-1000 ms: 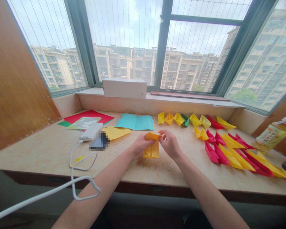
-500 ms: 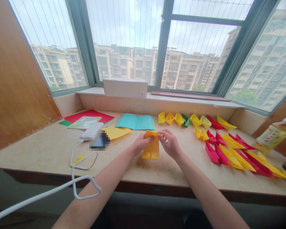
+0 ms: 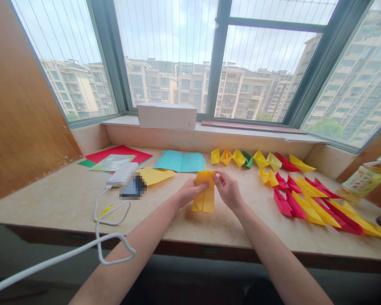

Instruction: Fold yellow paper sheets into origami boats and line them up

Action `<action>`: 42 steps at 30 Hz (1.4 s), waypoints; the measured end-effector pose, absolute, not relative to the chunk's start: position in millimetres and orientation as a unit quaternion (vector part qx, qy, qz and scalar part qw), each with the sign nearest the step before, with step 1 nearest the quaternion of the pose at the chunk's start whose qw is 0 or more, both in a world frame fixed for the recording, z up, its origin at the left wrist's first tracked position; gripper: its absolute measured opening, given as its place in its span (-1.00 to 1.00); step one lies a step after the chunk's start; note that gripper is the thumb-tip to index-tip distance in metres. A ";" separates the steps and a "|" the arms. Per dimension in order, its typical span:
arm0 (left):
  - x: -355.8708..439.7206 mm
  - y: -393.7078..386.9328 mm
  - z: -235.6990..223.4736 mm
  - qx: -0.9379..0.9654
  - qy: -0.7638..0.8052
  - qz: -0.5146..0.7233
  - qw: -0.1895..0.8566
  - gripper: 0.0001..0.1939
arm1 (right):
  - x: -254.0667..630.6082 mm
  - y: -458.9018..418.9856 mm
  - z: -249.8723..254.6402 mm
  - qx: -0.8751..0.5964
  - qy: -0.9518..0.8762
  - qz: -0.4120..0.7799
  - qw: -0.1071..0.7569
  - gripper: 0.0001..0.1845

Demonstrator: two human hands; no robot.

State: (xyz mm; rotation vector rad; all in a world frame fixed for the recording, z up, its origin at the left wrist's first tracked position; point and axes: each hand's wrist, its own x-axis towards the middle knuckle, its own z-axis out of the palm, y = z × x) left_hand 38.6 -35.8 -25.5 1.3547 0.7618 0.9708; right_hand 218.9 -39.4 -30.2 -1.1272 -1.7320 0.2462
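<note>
Windows with tall, thin wires beyond the glass look onto apartment blocks, and below them runs a pale stone-patterned tabletop (image 3: 51, 199). Reading the clock from the folded yellow paper (image 3: 203, 202), which stands raised between the two hands near the middle, a white box (image 3: 165, 118) sits on the sill at 11 o'clock; its small print and square marks are too tiny to read. Left hand (image 3: 191, 190) has its grip closed on the paper's near edge at 9 o'clock, thumb lying flat over the front. Right hand (image 3: 226, 188) pinches the upper corner at 1 o'clock between thumb and fingers. Just before 11 o'clock lies a creased teal sheet (image 3: 180, 162); towards 10 come a yellow sheet (image 3: 160, 176), a white block-shaped device (image 3: 123, 174) with a cable (image 3: 96, 237), a pixelated dark object (image 3: 133, 187), and red sheets (image 3: 123, 150). From 1 to 3 o'clock stand folded boats (image 3: 260, 159) in yellow, green and red. Near 3 o'clock, a bottle (image 3: 362, 177) of yellow liquid carries a pale label with large Chinese-style characters, slanted and too blurred to make out.
</note>
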 end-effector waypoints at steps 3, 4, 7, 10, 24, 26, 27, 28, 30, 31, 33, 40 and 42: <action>38.7 -23.4 -31.5 0.534 0.376 0.534 0.537 -0.67 | 218.4 -38.7 -30.2 -0.442 -0.719 0.124 0.522 -0.59; 38.1 -18.9 -33.7 0.513 0.393 0.567 0.510 -0.68 | 218.1 -38.6 -30.7 -0.427 -0.732 0.133 0.514 -0.60; 35.4 -8.3 -39.1 0.474 0.418 0.618 0.467 -0.69 | 216.9 -39.5 -32.2 -0.382 -0.785 0.148 0.465 -0.64; 33.5 -3.8 -41.3 0.464 0.416 0.634 0.458 -0.65 | 216.1 -41.9 -31.9 -0.362 -0.812 0.143 0.436 -0.61; 34.4 -10.6 -33.8 0.469 0.381 0.630 0.488 -0.62 | 216.8 -46.6 -28.3 -0.352 -0.823 0.149 0.420 -0.76; 35.1 -13.2 -31.7 0.485 0.387 0.616 0.486 -0.63 | 216.8 -46.5 -27.7 -0.359 -0.816 0.152 0.427 -0.78; 35.4 -14.2 -30.8 0.491 0.390 0.612 0.482 -0.63 | 217.0 -46.0 -28.0 -0.365 -0.811 0.153 0.432 -0.78; 35.7 -14.8 -30.1 0.495 0.391 0.610 0.479 -0.62 | 217.2 -45.0 -28.7 -0.371 -0.806 0.153 0.436 -0.77; 36.3 -15.8 -28.8 0.504 0.388 0.607 0.476 -0.62 | 217.6 -42.3 -30.7 -0.384 -0.793 0.153 0.448 -0.74; 36.5 -16.4 -28.2 0.511 0.383 0.602 0.480 -0.61 | 217.7 -40.8 -31.6 -0.391 -0.784 0.155 0.456 -0.73; 36.9 -18.8 -26.9 0.527 0.367 0.583 0.497 -0.62 | 217.9 -37.9 -32.7 -0.415 -0.757 0.166 0.477 -0.70; 38.0 -38.6 -18.8 0.580 0.258 0.482 0.603 -0.53 | 223.5 -32.8 -27.8 -0.486 -0.637 0.187 0.569 -0.64; 37.3 -41.5 -16.6 0.575 0.222 0.469 0.632 -0.45 | 226.9 -31.5 -27.0 -0.487 -0.617 0.165 0.595 -0.61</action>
